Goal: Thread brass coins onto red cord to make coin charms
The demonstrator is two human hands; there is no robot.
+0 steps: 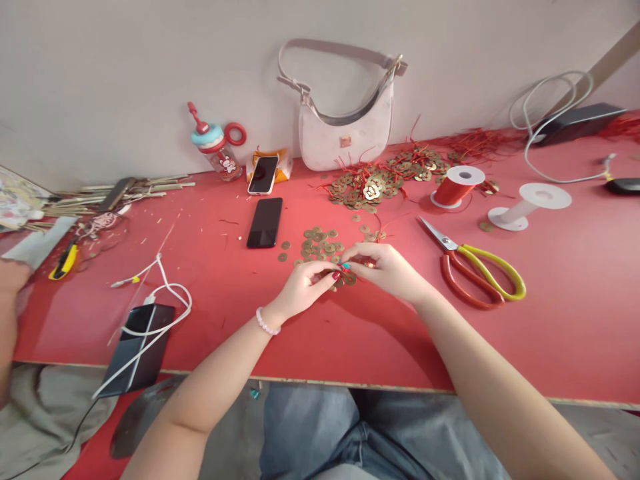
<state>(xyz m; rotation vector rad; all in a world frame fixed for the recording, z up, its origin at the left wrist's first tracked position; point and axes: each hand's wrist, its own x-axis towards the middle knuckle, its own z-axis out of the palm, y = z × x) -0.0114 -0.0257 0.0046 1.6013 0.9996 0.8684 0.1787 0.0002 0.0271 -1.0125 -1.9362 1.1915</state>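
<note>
My left hand (306,287) and my right hand (381,267) meet over the red table (320,347), their fingertips pinched close together. A thin red cord (342,267) shows between the fingertips of both hands. Just beneath and behind the fingers lie loose brass-coloured coins (317,245) with holes. Some coins under the fingertips are partly hidden. Farther back is a heap of coins tied with red cord (370,187). Scissors (467,260) with one red and one yellow handle lie open to the right of my right hand.
Behind stand a red thread spool (456,187), a white spool (530,203), a pale handbag (345,137) and a cup (220,153). Two phones (265,223) lie left of the coins. A cabled black device (143,347) sits at the front left edge, beside another person's arm (10,320).
</note>
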